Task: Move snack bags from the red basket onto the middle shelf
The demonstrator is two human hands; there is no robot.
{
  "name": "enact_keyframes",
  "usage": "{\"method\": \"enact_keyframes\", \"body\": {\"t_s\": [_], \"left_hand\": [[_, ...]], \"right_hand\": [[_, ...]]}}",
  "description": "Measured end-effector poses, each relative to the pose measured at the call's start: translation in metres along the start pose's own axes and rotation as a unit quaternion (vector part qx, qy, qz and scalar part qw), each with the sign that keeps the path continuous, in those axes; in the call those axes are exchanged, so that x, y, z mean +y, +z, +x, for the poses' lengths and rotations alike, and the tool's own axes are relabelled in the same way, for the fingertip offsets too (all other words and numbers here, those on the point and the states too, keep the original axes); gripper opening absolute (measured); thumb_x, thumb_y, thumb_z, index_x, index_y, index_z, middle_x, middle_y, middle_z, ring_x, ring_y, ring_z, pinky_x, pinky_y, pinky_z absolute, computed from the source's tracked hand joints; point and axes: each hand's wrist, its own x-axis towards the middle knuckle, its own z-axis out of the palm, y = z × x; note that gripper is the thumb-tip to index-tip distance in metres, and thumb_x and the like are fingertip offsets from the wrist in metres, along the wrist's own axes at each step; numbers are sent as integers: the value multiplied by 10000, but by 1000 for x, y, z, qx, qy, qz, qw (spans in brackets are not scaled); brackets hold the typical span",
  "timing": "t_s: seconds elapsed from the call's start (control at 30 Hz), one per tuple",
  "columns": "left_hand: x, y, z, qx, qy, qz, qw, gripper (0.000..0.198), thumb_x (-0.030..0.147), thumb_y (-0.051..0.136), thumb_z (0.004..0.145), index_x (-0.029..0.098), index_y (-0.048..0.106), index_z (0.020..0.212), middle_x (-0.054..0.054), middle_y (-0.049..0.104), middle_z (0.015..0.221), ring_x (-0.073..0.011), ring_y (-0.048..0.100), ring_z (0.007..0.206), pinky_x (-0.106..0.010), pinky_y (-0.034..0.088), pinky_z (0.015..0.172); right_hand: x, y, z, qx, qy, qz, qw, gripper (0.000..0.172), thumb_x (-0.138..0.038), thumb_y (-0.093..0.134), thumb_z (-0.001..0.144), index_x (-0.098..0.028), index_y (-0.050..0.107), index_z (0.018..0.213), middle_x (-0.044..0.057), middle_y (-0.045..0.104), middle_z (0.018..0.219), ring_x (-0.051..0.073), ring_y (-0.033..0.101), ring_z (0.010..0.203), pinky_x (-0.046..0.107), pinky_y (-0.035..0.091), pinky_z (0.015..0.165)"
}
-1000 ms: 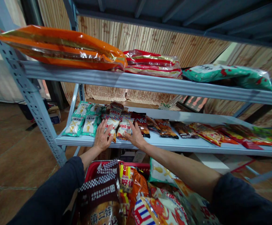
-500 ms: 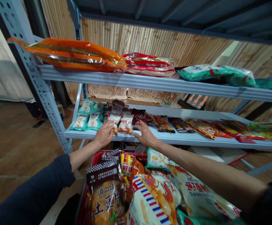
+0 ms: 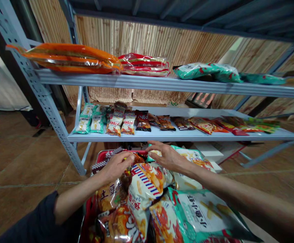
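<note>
Between the left hand (image 3: pixel 118 165) and the right hand (image 3: pixel 164 156), a puffy white plastic snack bag (image 3: pixel 138 199) bears a band of blue and red stripes and an orange-red picture. Below the right hand, a big glossy teal pouch (image 3: pixel 212 214) has a white panel with tan shapes. Behind the left hand shows a navy cloth sleeve (image 3: pixel 35 221). Beyond both hands run a pale-blue metal shelf (image 3: pixel 187 136) and small teal-and-white pillow packets (image 3: pixel 96 123); higher up, a long orange plastic bag (image 3: pixel 71 59) with brownish bands.

Left hand (image 3: pixel 117 165), right hand (image 3: pixel 165 156) loosely curled over red shopping basket (image 3: pixel 102 155) heaped with snack bags (image 3: pixel 144 184). Lower shelf (image 3: pixel 212 137): 2 white snack packets (image 3: pixel 128 125) beside teal packets (image 3: pixel 97 124).
</note>
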Motion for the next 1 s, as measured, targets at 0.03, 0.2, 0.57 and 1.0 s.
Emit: {"method": "enact_keyframes", "body": {"t_s": [0.03,0.2,0.57,1.0], "left_hand": [[4,1,-5,-7,-7,-7,1000,385,422,348,865,195,604,1041,-42,628,1054,-184,556,977,-310,418,867],[19,7,-29,-27,-1,-3,1000,417,457,397,843,192,541,1132,-74,536,1208,-201,478,1118,-335,353,964],[45,39,-44,-41,-23,145,988,599,514,471,775,243,398,1304,-90,285,1426,-261,300,1284,-451,270,1032],[61,49,-58,96,169,229,954,335,285,471,813,159,562,1110,-110,420,1335,-264,219,1319,-487,267,1049]], "right_hand": [[2,-4,-7,5,6,6,1000,259,-256,465,799,-200,661,959,93,528,1252,228,464,1186,394,346,987],[19,-28,-39,44,46,46,997,278,-324,461,801,-212,664,954,77,585,1184,224,538,1101,376,396,947],[33,-43,-89,21,75,53,996,305,-380,478,799,-245,657,1006,36,660,1046,207,609,945,341,472,832],[34,-57,-178,-120,-32,-91,988,783,-518,663,637,-299,369,1329,81,333,1411,324,238,1311,534,249,1027]]}}
